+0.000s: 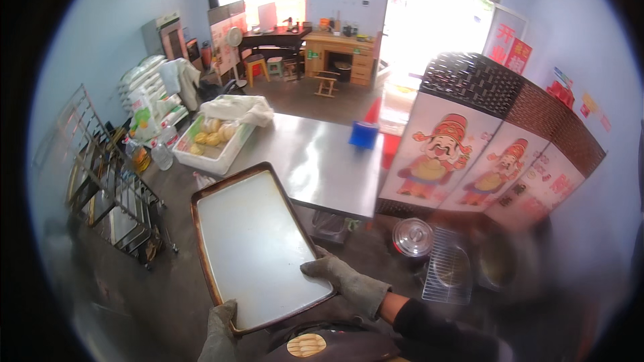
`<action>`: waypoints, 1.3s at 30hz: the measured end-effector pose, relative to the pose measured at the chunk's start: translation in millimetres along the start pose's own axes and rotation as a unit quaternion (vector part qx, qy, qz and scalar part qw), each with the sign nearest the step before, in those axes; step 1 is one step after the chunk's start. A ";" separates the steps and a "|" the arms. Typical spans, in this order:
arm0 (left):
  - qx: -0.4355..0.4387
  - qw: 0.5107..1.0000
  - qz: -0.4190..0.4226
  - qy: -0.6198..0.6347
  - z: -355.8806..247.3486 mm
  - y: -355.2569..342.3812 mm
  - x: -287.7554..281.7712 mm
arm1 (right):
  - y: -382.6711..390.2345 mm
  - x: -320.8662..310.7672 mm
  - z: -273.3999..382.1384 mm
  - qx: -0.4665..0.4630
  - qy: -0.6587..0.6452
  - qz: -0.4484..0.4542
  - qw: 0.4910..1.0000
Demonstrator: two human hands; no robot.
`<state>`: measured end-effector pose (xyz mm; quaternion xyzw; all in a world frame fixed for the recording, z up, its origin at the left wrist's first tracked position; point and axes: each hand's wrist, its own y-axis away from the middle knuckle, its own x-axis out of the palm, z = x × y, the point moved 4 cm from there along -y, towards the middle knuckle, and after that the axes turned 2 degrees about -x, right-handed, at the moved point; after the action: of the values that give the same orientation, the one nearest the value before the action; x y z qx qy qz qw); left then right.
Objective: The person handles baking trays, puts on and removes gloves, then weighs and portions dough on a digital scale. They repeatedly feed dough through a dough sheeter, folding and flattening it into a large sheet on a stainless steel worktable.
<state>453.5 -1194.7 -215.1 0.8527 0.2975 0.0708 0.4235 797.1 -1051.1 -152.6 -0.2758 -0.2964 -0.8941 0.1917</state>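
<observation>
A rectangular metal baking tray (pixel 251 241) with a pale surface and browned, worn rim is held tilted in both hands. My left hand (pixel 221 325), in a long grey glove, grips its lower left corner. My right hand (pixel 339 278), in a matching glove, is closed on its right side near the lower corner. Behind the tray stands a steel table (pixel 315 161) with a white plastic crate (pixel 200 159) of yellowish round items under pale cloth, and a blue object (pixel 363 135) at its right.
A wheeled rack (pixel 118 214), bottles (pixel 162 155) and stacked sacks (pixel 137 80) stand left. A printed folding screen (pixel 443 134) stands right, with a lidded pot (pixel 412 236) and wire rack (pixel 447 281) low before it. Desks (pixel 339 47), stools and a bright doorway are at the back.
</observation>
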 end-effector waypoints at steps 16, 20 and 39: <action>0.050 0.977 -0.128 0.160 -12.5 -61.2 -433.4 | -211.0 415.4 -216.0 0.175 0.137 0.181 0.958; 0.011 0.951 -0.161 0.263 -12.1 -89.5 -512.3 | -253.3 508.8 -246.6 0.212 0.156 0.237 0.935; 0.050 0.971 -0.110 0.205 -327.8 -338.1 -781.8 | -574.5 768.6 -348.0 0.098 0.123 0.160 0.974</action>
<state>-455.5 -1258.3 -163.9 0.8025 0.4725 0.1820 0.3157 -221.0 -978.8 -164.0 -0.1872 -0.3083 -0.8456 0.3936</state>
